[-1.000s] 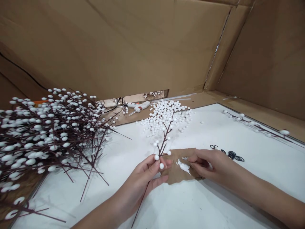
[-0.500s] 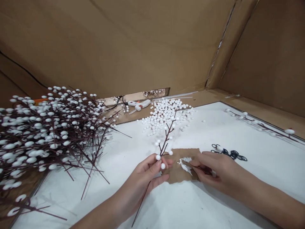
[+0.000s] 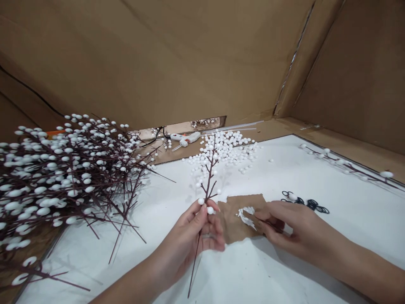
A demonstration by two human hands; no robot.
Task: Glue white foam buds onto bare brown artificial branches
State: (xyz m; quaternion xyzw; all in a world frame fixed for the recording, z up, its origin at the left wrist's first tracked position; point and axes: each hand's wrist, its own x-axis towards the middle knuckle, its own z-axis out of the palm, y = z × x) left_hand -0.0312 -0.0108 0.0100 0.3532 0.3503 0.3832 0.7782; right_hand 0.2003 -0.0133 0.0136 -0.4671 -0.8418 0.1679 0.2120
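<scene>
My left hand [image 3: 186, 236] pinches a dark brown artificial berry branch [image 3: 208, 181] between thumb and fingers. The branch stands nearly upright, its bare stem running down below the hand, with white berries at several twig tips. Just right of it, a torn piece of brown cardboard [image 3: 232, 228] lies on the white tabletop, smeared with thick white paste [image 3: 246, 218]. Over the cardboard's right side, my right hand [image 3: 291, 223] is closed on a thin brown strip, whose tip is at the paste; the fingers hide most of it.
A big heap of white-berried branches [image 3: 72, 169] fills the left side. Loose white balls [image 3: 228, 147] lie at the back, beside a white glue gun [image 3: 186, 138]. Black rings [image 3: 311, 204] sit beyond my right hand. Another berry branch [image 3: 348, 164] lies far right. Cardboard walls [image 3: 158, 63] stand behind.
My left hand has shifted slightly left and turned the branch more upright, away from the cardboard. My right hand has stayed by the paste with the strip, almost unmoved.
</scene>
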